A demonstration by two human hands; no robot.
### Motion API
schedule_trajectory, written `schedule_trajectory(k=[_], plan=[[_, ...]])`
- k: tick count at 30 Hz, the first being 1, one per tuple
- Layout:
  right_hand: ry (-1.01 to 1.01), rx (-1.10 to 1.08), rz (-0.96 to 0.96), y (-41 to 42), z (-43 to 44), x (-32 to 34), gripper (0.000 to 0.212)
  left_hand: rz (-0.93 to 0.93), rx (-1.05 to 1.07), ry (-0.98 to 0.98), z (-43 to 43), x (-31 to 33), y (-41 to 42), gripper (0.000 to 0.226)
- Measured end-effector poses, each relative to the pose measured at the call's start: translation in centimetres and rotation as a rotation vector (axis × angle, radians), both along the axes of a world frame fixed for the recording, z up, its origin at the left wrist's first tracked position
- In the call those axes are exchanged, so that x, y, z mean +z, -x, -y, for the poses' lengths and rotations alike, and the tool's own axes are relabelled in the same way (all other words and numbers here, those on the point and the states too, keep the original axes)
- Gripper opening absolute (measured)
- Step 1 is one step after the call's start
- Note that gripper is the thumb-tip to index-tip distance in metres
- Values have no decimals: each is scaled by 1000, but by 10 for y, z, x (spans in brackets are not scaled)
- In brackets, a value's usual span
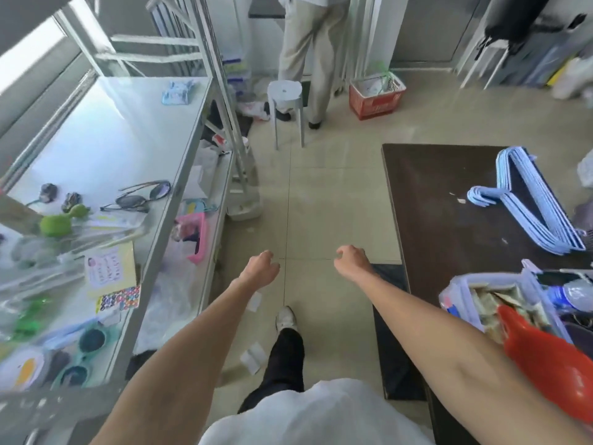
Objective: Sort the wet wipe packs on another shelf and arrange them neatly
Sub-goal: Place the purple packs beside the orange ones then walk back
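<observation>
My left hand [260, 268] and my right hand [351, 260] hang out in front of me over the tiled floor, fingers loosely curled, nothing in either. A light blue pack [177, 92], possibly wet wipes, lies at the far end of the white shelf top [128, 130] on my left. The view is blurred, so I cannot read any label on it. My own leg and white shoe [285, 317] are below my hands.
The left shelf holds sunglasses [141, 195], a green toy [59, 221] and sticker sheets. A dark table [449, 203] at right carries blue hangers [526, 200] and a bin [481, 303]. Ahead stand a white stool [285, 91], a red basket [375, 96] and another person [308, 53].
</observation>
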State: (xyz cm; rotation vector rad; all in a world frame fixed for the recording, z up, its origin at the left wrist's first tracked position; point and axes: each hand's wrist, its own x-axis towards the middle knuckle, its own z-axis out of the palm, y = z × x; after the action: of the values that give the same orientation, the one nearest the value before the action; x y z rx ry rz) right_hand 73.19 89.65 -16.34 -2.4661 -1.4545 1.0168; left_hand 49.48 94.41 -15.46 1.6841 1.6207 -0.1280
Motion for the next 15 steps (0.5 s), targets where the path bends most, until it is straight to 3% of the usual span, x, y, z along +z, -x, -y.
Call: schedule_trajectory(k=[15], plan=[[-19, -23, -34, -30, -326, 11, 43, 107, 91, 1, -332, 6, -33, 41]])
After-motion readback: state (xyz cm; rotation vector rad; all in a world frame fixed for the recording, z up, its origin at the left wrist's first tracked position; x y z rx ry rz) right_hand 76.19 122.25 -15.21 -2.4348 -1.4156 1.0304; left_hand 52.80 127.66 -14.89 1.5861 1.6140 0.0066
